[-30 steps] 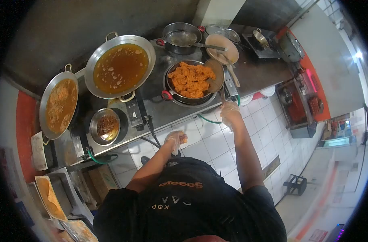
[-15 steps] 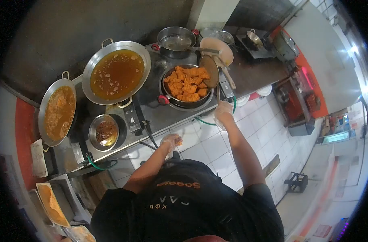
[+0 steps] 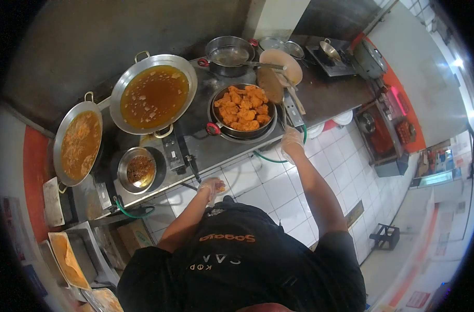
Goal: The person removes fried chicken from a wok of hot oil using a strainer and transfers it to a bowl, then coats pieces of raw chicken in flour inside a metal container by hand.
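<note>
The person wore a black shirt [image 3: 237,260] and a clear glove on each hand. The left hand [image 3: 211,188] was out over the floor [image 3: 278,190], in front of the counter [image 3: 325,91], with its fingers curled. Something orange showed at the fingertips, too small to tell whether it was a held piece or a coating, so the grip there could not be told. Farther left, trays [image 3: 70,258] stood low, one with orange contents.

The right hand [image 3: 293,141] was closed around the handle of a strainer [image 3: 269,86], just beyond the front edge of the counter. A green hose [image 3: 270,158] curved below that hand. The strainer's head tilted up beside the right rim of a pot [image 3: 242,134]; whether the two touched could not be told. The fried pieces [image 3: 243,106] lay heaped in this pot, on the counter.

Left along the counter stood a small pan [image 3: 123,177] with brown bits and some liquid. Behind it were two woks, the left wok [image 3: 81,107] with pale bits across its oil and the big wok [image 3: 159,61] with darker amber oil. Beyond the fried pieces came a second pot [image 3: 229,68] and a beige bowl [image 3: 270,54] with utensils across it. A metal pan [image 3: 329,50] sat on the far stove.
</note>
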Tool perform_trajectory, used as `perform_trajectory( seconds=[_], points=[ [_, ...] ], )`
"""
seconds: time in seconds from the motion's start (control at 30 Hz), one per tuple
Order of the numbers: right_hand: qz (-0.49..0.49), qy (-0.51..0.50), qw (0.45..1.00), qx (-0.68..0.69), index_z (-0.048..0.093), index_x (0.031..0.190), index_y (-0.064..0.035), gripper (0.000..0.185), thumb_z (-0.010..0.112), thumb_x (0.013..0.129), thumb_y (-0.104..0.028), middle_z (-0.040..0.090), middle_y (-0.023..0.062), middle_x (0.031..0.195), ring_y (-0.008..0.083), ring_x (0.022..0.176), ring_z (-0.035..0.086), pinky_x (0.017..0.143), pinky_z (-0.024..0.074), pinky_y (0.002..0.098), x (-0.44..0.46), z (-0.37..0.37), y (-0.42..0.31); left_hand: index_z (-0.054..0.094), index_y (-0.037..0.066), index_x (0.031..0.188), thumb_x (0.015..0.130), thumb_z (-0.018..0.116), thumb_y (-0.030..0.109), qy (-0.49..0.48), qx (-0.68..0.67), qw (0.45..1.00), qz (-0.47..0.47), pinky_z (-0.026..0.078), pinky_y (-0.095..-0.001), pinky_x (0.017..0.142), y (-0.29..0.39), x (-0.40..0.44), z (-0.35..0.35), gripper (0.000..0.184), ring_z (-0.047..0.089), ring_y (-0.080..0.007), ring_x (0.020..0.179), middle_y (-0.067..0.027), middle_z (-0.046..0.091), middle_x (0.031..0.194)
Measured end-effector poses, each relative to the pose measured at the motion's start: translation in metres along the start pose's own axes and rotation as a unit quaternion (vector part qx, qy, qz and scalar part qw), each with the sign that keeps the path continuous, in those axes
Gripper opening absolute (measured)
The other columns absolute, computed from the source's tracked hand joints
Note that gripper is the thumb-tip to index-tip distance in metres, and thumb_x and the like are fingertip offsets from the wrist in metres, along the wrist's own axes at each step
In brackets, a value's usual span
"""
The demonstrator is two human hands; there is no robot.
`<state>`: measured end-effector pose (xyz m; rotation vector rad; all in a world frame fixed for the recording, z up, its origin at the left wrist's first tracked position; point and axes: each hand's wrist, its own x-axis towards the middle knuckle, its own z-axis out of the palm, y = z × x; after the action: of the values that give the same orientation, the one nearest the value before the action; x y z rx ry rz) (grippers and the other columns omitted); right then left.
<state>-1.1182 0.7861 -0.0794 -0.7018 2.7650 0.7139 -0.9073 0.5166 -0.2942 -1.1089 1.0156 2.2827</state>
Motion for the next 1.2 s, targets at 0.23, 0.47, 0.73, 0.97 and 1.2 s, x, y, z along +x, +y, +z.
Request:
perform_trajectory(
  seconds=[0.23,0.47,0.73,0.97,1.2],
  points=[
    [0.152,0.258,0.88,0.368,0.064,0.094,-0.0042,0.019,0.053,0.087,-0.017,0.066,0.0185,0.093,0.0357,0.09,0.064,0.082,0.0498,0.0451,0.008,0.032,-0.005,0.06,-0.005,0.096,0.093,0.055,0.016,0.012,-0.014,1.0,0.006,0.055,-0.0388,0.073,-0.005,-0.011,-0.021,0.022,0.066,-0.0283,0.081,-0.016,0.066,0.091],
    [0.16,0.111,0.785,0.588,0.063,0.089,-0.0068,0.017,0.056,0.09,-0.022,0.063,0.0096,0.074,0.0254,0.068,0.063,0.059,0.0493,0.0386,0.001,0.017,-0.009,0.062,0.002,0.104,0.092,0.058,0.023,0.075,-0.021,0.996,0.046,0.054,-0.0355,0.067,-0.003,-0.064,-0.065,0.024,0.064,-0.0244,0.083,-0.0109,0.066,0.095],
    [-0.043,-0.125,0.246,0.96,0.062,0.119,-0.0125,0.03,0.059,0.095,-0.03,0.052,-0.0021,0.068,0.007,0.049,0.045,0.041,0.0351,0.0209,-0.045,0.007,-0.06,0.062,0.005,0.122,0.093,0.048,0.017,0.324,0.548,0.762,0.122,0.051,-0.0383,0.091,-0.161,-0.088,-0.297,0.034,0.062,-0.0301,0.109,-0.0126,0.064,0.12],
    [0.001,-0.178,0.397,0.901,0.062,0.11,-0.0094,0.022,0.058,0.096,-0.026,0.05,-0.0006,0.065,0.01,0.046,0.045,0.038,0.0343,0.0228,-0.029,-0.168,-0.211,0.07,0.01,0.109,0.088,0.05,0.015,0.399,0.428,0.78,-0.223,0.053,-0.0402,0.09,-0.32,-0.196,-0.365,0.03,0.064,-0.0277,0.11,-0.0123,0.065,0.121],
    [-0.27,0.008,0.723,0.636,0.068,0.089,-0.0057,0.018,0.058,0.087,-0.02,0.065,0.0118,0.073,0.0259,0.063,0.063,0.056,0.0505,0.0359,0.1,-0.282,-0.446,0.072,0.015,0.105,0.08,0.058,0.022,0.331,0.458,0.801,-0.196,0.053,-0.043,0.088,-0.368,-0.23,-0.384,0.03,0.065,-0.0261,0.108,-0.0089,0.066,0.118]
  ],
)
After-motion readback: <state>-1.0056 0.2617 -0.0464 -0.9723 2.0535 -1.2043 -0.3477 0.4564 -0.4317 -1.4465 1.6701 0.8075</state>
